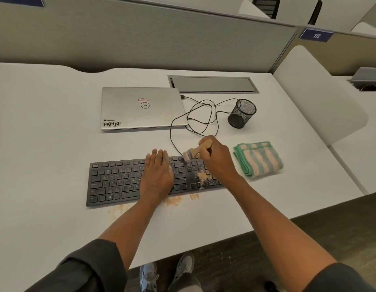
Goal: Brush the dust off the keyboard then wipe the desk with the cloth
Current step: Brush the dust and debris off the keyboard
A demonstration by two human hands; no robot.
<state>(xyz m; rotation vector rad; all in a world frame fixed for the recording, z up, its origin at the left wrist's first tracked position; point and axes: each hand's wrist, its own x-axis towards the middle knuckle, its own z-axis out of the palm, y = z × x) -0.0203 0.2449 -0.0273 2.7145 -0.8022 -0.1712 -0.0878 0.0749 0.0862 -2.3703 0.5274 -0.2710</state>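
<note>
Near the centre of the frame, one flat black keyboard (pixel 124 182) lies on a pale smooth table (pixel 46 144). The left hand (pixel 157 175) presses flat on its keys, fingers straight. The right hand (pixel 216 159) curls its fingers around one small wooden-handled brush (pixel 194 152), bristles at the keyboard's top edge. Tan powdery dust (pixel 201 177) speckles the right keys. One folded green-and-peach striped cloth (pixel 258 159) lies at right of centre.

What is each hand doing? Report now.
Left hand: open, flat on the black keyboard.
Right hand: gripping the wooden-handled brush.
</note>
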